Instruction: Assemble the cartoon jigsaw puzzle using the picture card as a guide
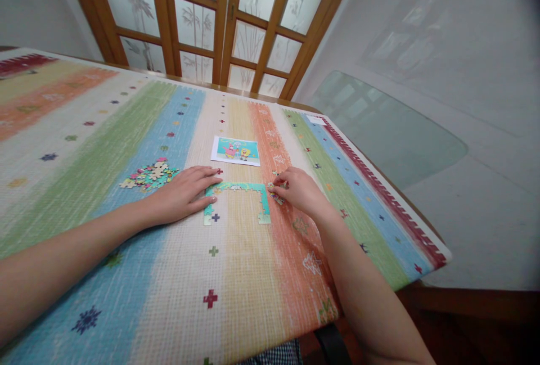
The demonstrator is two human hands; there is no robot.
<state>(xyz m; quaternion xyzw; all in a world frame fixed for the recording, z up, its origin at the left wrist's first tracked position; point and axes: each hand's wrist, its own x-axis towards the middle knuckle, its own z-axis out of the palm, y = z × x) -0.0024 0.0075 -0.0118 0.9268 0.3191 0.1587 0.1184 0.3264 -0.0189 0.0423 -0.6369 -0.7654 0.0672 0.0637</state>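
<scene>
A partly joined jigsaw puzzle border [236,186] lies on the striped tablecloth, with a top edge and two sides, turquoise in colour. My left hand [188,192] rests flat with fingers spread, its fingertips at the border's upper left corner. Just right of the border, my right hand [297,189] pinches thumb and forefinger together on a puzzle piece, largely hidden by the fingers. Under those fingers sits a small cluster of puzzle pieces [277,198]. A bigger heap of loose puzzle pieces [154,175] lies left of my left hand.
Beyond the border lies a reference picture card [236,151] with cartoon figures. The striped tablecloth [248,275] covers the table, whose near right corner hangs close to my right forearm. A small white paper [316,120] is at the far right. Wooden glazed doors [223,22] stand behind.
</scene>
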